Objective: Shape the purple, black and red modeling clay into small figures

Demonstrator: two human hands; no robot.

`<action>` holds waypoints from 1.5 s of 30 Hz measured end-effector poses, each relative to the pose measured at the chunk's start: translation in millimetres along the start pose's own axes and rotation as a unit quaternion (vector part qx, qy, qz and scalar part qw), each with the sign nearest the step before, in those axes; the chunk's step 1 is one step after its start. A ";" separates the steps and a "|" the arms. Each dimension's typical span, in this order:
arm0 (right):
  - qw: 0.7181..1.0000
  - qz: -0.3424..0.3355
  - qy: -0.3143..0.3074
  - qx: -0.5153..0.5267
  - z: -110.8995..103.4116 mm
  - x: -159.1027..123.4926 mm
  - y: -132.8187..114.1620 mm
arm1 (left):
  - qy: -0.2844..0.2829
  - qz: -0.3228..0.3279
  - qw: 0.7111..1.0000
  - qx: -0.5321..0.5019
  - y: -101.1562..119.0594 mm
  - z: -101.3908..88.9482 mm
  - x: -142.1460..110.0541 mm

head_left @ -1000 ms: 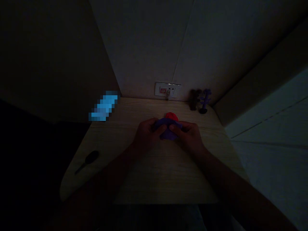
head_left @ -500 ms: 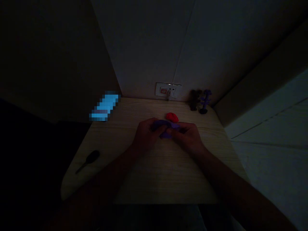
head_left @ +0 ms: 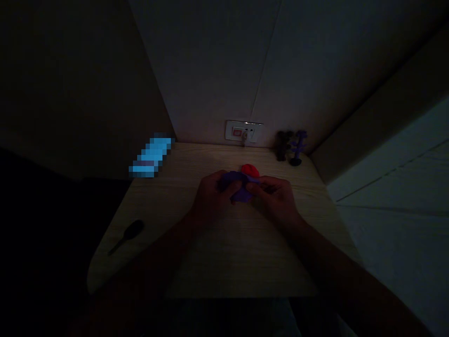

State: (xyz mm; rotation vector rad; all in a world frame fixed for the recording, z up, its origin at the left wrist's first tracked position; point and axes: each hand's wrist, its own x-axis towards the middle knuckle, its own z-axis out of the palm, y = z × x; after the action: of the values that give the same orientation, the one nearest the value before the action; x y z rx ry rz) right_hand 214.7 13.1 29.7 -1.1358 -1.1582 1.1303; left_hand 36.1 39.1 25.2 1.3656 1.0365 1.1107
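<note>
Between my two hands is a soft, thin purple piece with uneven edges; in this dim light I cannot tell whether it is clay or cloth. My left hand pinches its left side, thumb lying on top. On the other side, my right hand grips the edge between thumb and fingers. Just behind the purple piece sits a rounded red lump on the wooden table, partly covered by the purple piece. The undersides of both hands are hidden.
At the back right stand a dark figure and a purple figure on a dark round base. A wall socket holds a plug. A blurred bright-blue rectangle lies back left, and a dark brush-like object front left.
The purple piece is spread wider, and my thumbs have moved apart. More of its surface shows between my hands. The red lump and the figures stay put.
</note>
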 end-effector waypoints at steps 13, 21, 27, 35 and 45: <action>1.000 0.001 -0.016 -0.011 -0.5 -1.0 0.9 | -0.001 0.008 0.999 0.034 0.9 -2.3 0.2; 0.999 0.009 -0.025 -0.029 -0.1 -4.4 -4.7 | -0.001 0.008 0.999 0.038 3.3 0.8 -2.1; 0.997 0.049 -0.055 0.000 2.6 -3.6 -6.6 | 0.059 0.020 0.997 0.052 5.0 -1.4 -1.5; 0.998 0.043 -0.048 0.008 2.2 -3.4 -5.3 | 0.065 0.004 0.997 0.037 1.1 -0.7 -1.2; 0.999 0.030 -0.032 -0.016 -0.6 -3.2 -7.5 | 0.068 -0.004 0.997 0.023 2.4 -0.8 0.0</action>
State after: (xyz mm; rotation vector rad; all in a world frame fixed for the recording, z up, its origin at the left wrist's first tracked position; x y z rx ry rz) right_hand 215.5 9.2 36.9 -1.1726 -1.2035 1.2051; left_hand 35.3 39.1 27.6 1.3364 1.1707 1.1934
